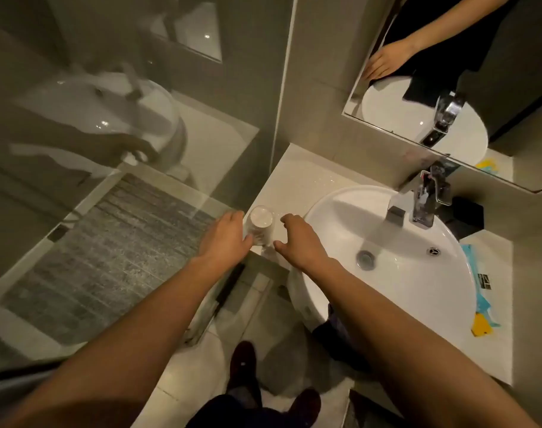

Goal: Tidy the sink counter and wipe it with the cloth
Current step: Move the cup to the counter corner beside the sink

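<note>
A clear drinking glass (260,223) stands upside down on the front left corner of the pale sink counter (297,177). My left hand (225,237) wraps its left side, thumb at the front and fingers behind. My right hand (299,239) hovers just right of the glass with its fingers apart and nothing in it. The white round basin (396,273) lies to the right of both hands. No cloth can be told for sure in this view.
A chrome tap (424,200) stands behind the basin. A black box (467,214) sits at the back right, and a blue and yellow packet (481,295) lies on the right strip of counter. A glass shower partition (109,180) borders the counter's left edge; a mirror (448,72) hangs above.
</note>
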Demonstrator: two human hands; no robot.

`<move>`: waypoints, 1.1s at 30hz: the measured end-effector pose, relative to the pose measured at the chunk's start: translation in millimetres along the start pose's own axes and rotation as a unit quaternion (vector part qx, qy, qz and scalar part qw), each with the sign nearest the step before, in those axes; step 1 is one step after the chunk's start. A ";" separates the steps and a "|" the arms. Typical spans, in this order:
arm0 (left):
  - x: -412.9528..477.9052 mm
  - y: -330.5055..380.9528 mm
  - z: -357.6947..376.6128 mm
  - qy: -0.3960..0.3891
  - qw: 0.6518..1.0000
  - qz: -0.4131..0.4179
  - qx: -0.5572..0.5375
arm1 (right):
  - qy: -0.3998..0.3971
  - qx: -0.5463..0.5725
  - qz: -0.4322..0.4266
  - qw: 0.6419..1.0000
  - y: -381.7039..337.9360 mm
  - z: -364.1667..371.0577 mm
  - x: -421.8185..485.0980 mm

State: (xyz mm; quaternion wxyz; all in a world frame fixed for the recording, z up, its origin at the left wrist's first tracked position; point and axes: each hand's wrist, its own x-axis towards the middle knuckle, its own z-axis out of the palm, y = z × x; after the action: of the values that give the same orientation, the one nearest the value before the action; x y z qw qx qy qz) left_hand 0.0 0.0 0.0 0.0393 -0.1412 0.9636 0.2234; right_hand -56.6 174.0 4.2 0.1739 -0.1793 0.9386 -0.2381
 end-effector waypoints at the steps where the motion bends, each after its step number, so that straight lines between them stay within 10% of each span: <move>1: 8.5 -2.8 3.2 -0.019 1.000 -0.011 -0.014 | -0.002 0.024 0.007 1.000 -1.9 2.3 6.5; 10: 59.7 -1.7 17.9 -0.140 0.987 -0.019 -0.075 | -0.057 0.105 0.070 0.990 -14.8 14.5 43.3; 33: 61.4 16.4 -29.2 -0.116 0.982 0.057 -0.141 | 0.013 0.150 0.057 0.987 -21.0 -11.5 34.6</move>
State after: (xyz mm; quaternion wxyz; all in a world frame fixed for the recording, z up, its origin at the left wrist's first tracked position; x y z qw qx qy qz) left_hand -63.8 -14.4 24.5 0.1175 -0.0631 0.9180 0.3735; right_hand -86.2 146.6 16.1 0.1999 -0.0941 0.9030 -0.3684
